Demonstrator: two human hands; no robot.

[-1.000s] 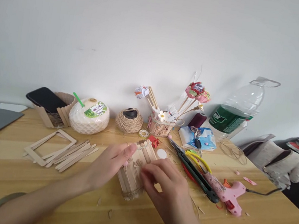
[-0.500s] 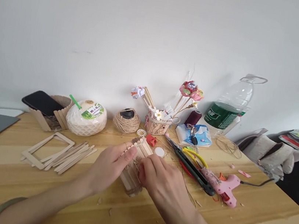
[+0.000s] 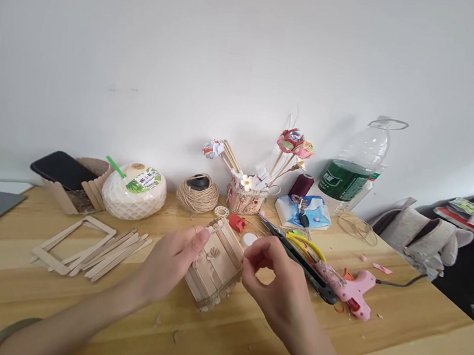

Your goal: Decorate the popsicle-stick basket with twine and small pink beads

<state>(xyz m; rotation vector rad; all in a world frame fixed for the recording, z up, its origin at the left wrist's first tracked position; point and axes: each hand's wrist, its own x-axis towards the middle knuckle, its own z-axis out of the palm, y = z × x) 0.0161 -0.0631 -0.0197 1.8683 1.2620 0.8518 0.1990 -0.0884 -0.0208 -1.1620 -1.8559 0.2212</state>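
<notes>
Since half a second ago my right hand (image 3: 279, 283) has lifted off the stick box (image 3: 217, 263) and drawn back to its right edge, uncovering the top face; my left hand (image 3: 172, 259) has stayed clamped on the box's left side.

My left forearm comes in low from the bottom left, wrist straight, palm turned toward the box. Its fingers curl around the left wall, with the thumb up along the near top edge, so this hand is closed on the box and steadies it on the table (image 3: 69, 307).

My right forearm comes up from the bottom right, wrist bent, knuckles raised. Thumb and forefinger are pinched close together at the box's right rim, the other fingers curled loosely beneath. Whether anything lies between the fingertips I cannot tell; it is too small to see.

The box lies on its side between my two hands, tilted, its rounded stick ends pointing away from me, a small flower shape on its upper face.

Just beyond my right fingertips lie a white disc (image 3: 249, 239) and a red piece (image 3: 237, 222). To the right of that hand lie pliers (image 3: 296, 255) and a pink glue gun (image 3: 352, 285). Left of my left hand lie loose sticks (image 3: 114, 248) and a stick frame (image 3: 72, 236).
</notes>
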